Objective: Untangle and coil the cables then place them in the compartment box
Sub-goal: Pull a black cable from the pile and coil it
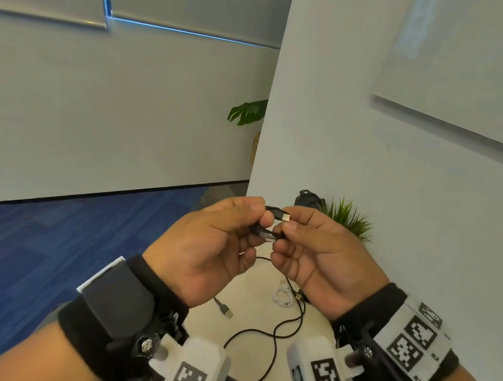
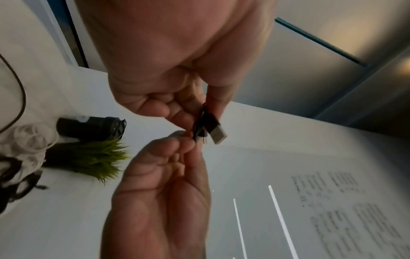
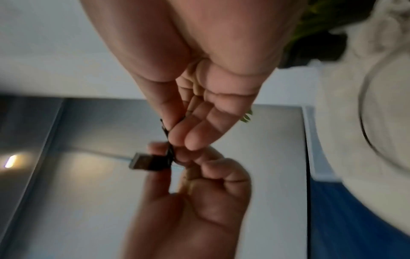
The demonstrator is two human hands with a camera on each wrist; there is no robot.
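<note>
Round white table (image 1: 253,347) below: we are holding the black cable (image 1: 271,226) above it.
Left hand (image 1: 215,247) and right hand (image 1: 322,253) together, both pinching its plug end.

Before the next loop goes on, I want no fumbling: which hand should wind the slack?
Probably the right hand: the black cable hangs beneath it to the table, while the left hand pinches the USB plug, anchoring the coil.

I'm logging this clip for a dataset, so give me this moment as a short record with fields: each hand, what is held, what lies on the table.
left hand: pinches black cable
right hand: pinches the same cable near its USB plug
cable state: held above table, rest trails down in loose loops
on table: white cable, small plant
compartment box: not in view
</note>
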